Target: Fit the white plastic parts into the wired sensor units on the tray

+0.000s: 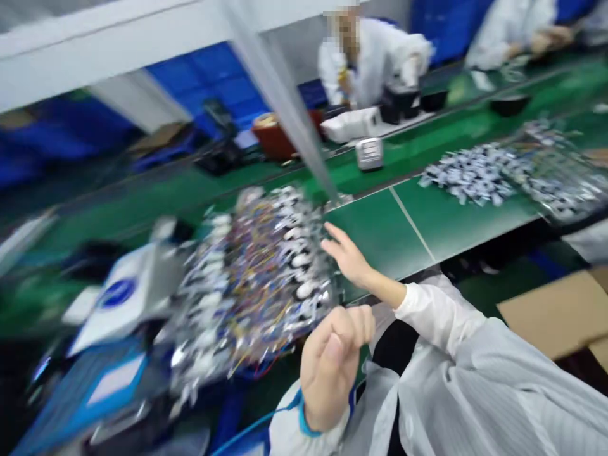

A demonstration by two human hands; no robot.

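A large, motion-blurred heap of wire harnesses (256,278) with white connectors and multicoloured wires lies on a green workbench (380,234). My right hand (346,253) is open, fingers spread, at the heap's right edge, and it seems to touch the outer strands. My left hand (332,367) is curled shut just below, beside the heap, with nothing visible in it. Both arms wear white striped sleeves. Left of the heap lies a white item with a blue round logo (118,294).
A second heap of small white-and-dark parts (475,171) lies further along the bench. A grey pole (280,95) crosses the view. Beyond the belt, co-workers in white coats (365,63) sit at work. Cardboard (560,313) lies at lower right.
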